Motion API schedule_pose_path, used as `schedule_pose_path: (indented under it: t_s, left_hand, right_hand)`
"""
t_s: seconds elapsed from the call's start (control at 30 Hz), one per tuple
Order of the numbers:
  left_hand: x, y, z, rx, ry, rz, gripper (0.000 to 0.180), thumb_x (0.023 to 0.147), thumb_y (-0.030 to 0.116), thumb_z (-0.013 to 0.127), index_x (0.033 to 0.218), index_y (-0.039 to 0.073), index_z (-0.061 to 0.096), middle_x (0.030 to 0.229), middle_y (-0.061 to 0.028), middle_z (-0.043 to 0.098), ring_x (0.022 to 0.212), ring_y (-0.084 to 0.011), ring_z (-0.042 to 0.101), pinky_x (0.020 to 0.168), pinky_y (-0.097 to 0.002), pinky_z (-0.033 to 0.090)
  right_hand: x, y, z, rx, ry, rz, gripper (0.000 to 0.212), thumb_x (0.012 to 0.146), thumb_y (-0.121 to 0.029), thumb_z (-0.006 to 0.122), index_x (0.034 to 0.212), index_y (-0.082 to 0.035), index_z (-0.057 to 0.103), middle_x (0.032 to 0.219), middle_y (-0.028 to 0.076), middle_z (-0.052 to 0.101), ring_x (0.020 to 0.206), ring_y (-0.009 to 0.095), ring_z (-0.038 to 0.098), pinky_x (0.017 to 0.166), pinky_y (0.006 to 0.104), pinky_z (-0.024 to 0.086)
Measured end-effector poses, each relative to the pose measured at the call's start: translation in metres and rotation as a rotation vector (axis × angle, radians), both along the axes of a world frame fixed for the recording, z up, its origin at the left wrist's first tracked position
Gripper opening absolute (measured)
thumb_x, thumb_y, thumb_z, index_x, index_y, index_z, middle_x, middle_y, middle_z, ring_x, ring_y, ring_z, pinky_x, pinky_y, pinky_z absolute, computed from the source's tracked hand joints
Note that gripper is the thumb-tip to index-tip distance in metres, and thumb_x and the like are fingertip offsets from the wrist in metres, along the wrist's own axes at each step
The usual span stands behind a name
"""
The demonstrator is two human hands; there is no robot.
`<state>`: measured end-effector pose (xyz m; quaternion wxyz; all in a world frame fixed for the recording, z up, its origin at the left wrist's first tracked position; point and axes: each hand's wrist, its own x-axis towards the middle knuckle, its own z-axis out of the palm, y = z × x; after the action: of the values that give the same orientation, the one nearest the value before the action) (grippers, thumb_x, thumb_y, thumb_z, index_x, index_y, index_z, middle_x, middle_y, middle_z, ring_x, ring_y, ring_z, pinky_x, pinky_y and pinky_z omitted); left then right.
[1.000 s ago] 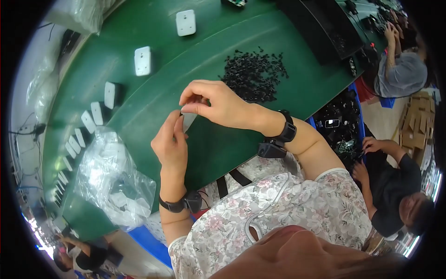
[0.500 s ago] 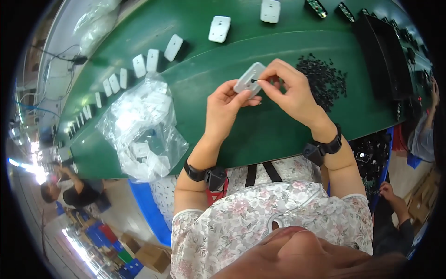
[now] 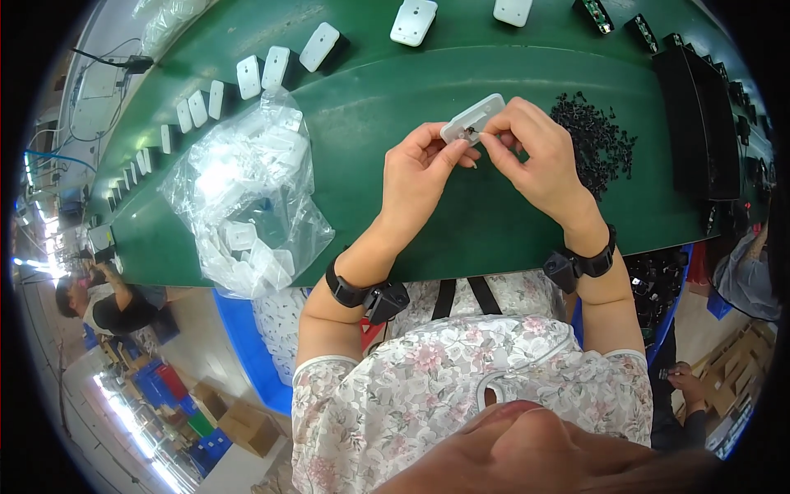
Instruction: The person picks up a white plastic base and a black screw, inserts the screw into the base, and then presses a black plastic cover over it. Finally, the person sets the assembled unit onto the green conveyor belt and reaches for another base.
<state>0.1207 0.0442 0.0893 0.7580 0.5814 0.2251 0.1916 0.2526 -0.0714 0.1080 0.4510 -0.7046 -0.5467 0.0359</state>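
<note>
My left hand (image 3: 417, 179) is closed on the lower end of a white plastic cover (image 3: 477, 114) with rounded corners, held tilted above the table. At the cover's face, the thumb and forefinger of my right hand (image 3: 539, 155) are pinched together. A small black part (image 3: 471, 131) shows on the cover beside those fingertips; whether they grip it is too small to tell. Just right of my right hand lies a spread pile of small black parts (image 3: 594, 140).
On the left of the green table (image 3: 370, 99) lies a clear plastic bag (image 3: 247, 185) of white covers. White-topped units (image 3: 319, 47) curve along the far side and left. A long black box (image 3: 706, 123) stands at the right. Co-workers sit at either side.
The cover has turned to a steeper tilt, showing less of its face. My hands stay together at it. The whole view has shifted slightly, moving the table's far items upward.
</note>
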Motion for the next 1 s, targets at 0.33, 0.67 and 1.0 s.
schedule_pose_path:
  t_s: [0.33,0.67,1.0]
  left_hand:
    - [0.002,-0.007,-0.005,0.179,-0.101,0.063,0.009,0.089,-0.002,0.058,0.096,-0.007,0.059,0.095,-0.0079,0.056,0.079,-0.0128,0.063,0.068,-0.0229,0.053]
    - [0.003,-0.002,-0.013,0.431,-0.118,0.148,0.007,0.085,0.001,0.063,0.085,-0.002,0.057,0.084,-0.0070,0.057,0.068,-0.0121,0.058,0.059,-0.0237,0.045]
    - [0.003,-0.001,-0.012,0.485,-0.104,0.079,0.006,0.084,0.002,0.063,0.087,-0.001,0.060,0.082,-0.0067,0.057,0.066,-0.0134,0.053,0.060,-0.0254,0.044]
  right_hand:
    - [-0.005,0.003,-0.002,-0.005,-0.085,-0.051,0.010,0.078,-0.002,0.066,0.079,-0.001,0.056,0.072,0.006,0.051,0.059,0.018,0.052,0.050,0.0282,0.041]
    - [-0.005,0.006,-0.010,0.081,-0.279,0.001,0.014,0.078,-0.003,0.068,0.085,-0.003,0.056,0.077,0.007,0.053,0.063,0.021,0.052,0.053,0.0304,0.043]
    - [0.007,-0.001,-0.002,-0.093,0.259,0.015,0.021,0.076,-0.009,0.074,0.086,-0.003,0.057,0.081,0.000,0.054,0.063,0.008,0.044,0.055,0.0213,0.036]
